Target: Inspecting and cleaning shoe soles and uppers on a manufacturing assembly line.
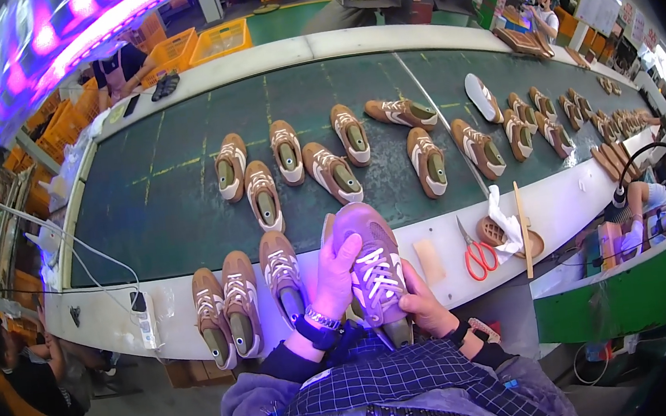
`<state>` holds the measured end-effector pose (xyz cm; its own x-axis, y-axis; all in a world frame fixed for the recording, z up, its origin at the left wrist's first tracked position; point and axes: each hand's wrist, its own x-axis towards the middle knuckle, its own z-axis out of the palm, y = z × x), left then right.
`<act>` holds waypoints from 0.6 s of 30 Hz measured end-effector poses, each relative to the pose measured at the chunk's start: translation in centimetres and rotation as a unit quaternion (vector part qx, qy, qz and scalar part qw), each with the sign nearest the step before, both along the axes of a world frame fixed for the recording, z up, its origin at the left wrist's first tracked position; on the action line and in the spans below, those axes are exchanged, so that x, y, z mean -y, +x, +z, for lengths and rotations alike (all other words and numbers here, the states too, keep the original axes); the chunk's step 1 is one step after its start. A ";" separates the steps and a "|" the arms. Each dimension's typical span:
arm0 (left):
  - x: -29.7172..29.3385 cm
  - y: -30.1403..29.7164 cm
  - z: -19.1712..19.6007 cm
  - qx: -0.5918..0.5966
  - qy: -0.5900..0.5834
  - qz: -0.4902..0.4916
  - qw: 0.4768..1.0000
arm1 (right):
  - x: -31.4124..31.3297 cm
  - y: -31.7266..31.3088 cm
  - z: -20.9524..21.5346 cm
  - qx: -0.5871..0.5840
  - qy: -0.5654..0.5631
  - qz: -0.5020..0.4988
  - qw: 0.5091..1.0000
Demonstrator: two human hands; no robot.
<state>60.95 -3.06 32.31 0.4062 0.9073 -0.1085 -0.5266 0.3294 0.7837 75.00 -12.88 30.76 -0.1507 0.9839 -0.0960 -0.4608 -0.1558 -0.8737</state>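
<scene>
Both hands hold a brown laced shoe (373,265) upright at the counter (568,207) edge: the left hand (334,277) wraps its side, and the right hand (424,304) seems to grip its heel. Red scissors (478,256) lie near.

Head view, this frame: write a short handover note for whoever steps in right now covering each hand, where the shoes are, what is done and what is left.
Left hand: gripping the left side of the laced brown shoe, fingers over its toe.
Right hand: holding the same shoe at its right side, near the heel.
The shoe is toe-up over the white table edge, a last inside it.
Three similar shoes lie in a row just left of it; many more sit on the green conveyor belt.
Red scissors lie to the right.
Done: the held shoe looks laced.
Left: it is not yet set down.
</scene>
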 end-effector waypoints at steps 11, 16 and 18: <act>2.2 1.6 1.0 -0.017 0.041 0.003 0.999 | 1.8 1.7 -0.9 -0.010 -0.012 0.009 1.000; 2.1 1.6 -0.4 -0.011 0.016 -0.041 0.999 | 2.6 2.0 1.1 0.058 0.014 0.017 0.998; 1.8 1.2 -0.8 -0.047 0.025 -0.056 0.997 | 2.5 2.1 1.1 0.081 0.024 0.017 0.996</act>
